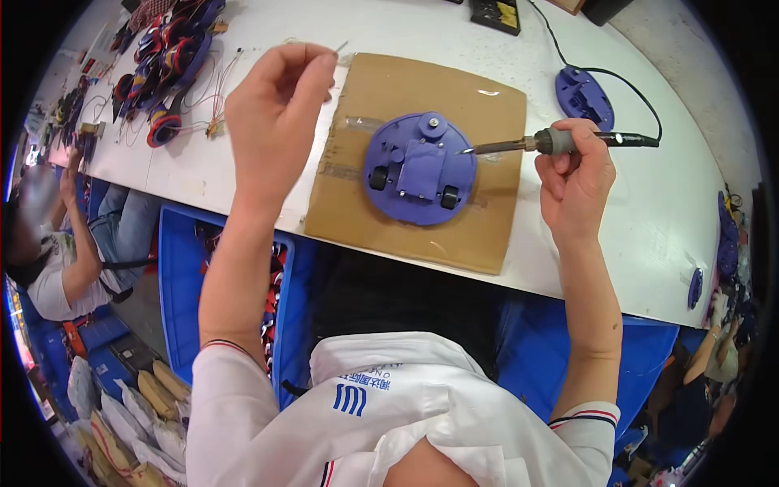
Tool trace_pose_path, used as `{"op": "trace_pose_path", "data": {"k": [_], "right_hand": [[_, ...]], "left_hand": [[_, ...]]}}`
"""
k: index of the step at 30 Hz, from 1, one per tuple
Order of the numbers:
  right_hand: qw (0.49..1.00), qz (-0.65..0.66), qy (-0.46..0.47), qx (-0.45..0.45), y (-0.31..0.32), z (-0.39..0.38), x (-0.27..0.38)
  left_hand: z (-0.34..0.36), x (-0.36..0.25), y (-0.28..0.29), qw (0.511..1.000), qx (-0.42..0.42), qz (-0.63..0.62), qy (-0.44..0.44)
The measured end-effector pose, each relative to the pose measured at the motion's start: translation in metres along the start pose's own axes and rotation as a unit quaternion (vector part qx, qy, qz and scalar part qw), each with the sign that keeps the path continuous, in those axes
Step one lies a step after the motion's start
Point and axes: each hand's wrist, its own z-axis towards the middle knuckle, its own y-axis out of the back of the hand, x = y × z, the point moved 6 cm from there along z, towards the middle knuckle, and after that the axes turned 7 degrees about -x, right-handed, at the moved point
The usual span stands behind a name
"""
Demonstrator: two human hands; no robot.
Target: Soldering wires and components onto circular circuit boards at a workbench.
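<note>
A round purple base (419, 166), two black wheels (449, 196) showing, lies flat midway between the left and right edges of the cardboard (487, 231), a grey-gripped soldering iron (552, 142) crossing the right edge toward it, a thin grey wire (342, 46) near the far left corner.

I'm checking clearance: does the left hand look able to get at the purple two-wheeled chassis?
Probably yes: nothing visible stands between the left hand, which pinches a thin wire-like piece, and the purple two-wheeled chassis; the soldering iron points in from the right.
</note>
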Motion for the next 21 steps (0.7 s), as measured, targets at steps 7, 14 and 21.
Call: {"op": "trace_pose_path", "data": {"k": [7,14,21], "right_hand": [[0.998,-0.021,-0.042,0.047,-0.027,-0.023,-0.015],[0.998,-0.030,-0.019,0.043,-0.026,-0.032,-0.029],[0.997,-0.042,0.012,0.058,-0.027,-0.034,-0.027]], "left_hand": [[-0.094,-0.009,0.007,0.989,0.007,0.142,-0.035],[-0.115,-0.002,0.003,0.974,-0.043,0.166,-0.151],[-0.117,-0.003,0.002,0.970,-0.071,0.160,-0.169]]}}
